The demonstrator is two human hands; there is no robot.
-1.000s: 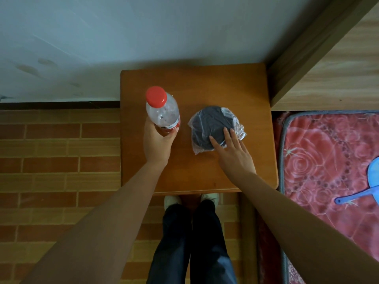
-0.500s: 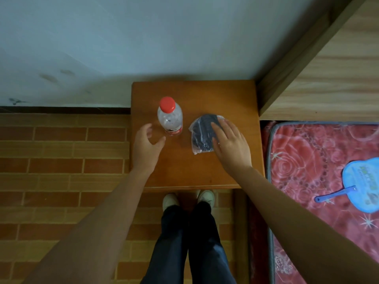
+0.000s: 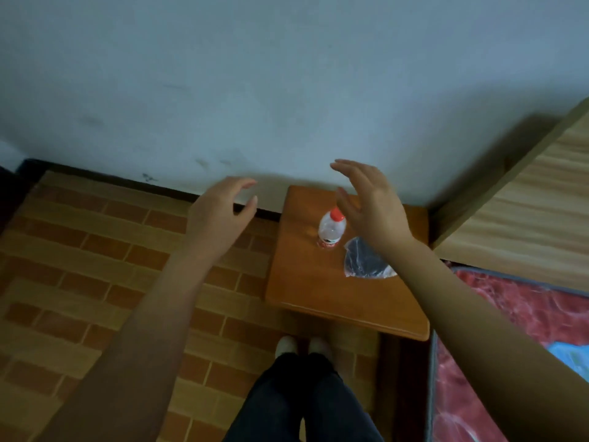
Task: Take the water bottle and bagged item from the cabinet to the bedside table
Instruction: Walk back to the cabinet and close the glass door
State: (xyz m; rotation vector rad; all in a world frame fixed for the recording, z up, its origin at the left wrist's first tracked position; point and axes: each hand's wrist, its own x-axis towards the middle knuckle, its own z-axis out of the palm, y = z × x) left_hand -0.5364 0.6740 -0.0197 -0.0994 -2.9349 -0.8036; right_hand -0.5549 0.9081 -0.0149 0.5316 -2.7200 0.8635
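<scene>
Both hands empty, fingers spread: left hand [image 3: 220, 215] off table's left edge, right hand [image 3: 373, 208] above back edge. Water bottle [image 3: 331, 232] upright mid bedside table [image 3: 318, 298], bagged item [image 3: 363, 263] just beside, twd right edge. Bottle prob light, stiff; grip mid-body. Bag soft, slippery; pinch plastic.

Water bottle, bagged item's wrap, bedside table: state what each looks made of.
Water bottle: clear, likely plastic, with a see-through body and a red cap. Wrap of the bagged item: thin transparent film, probably plastic, crinkled, with pale glints over the dark contents. Bedside table: wood or wood veneer, orange-brown, smooth semi-gloss, with a soft sheen near the bottle.
</scene>
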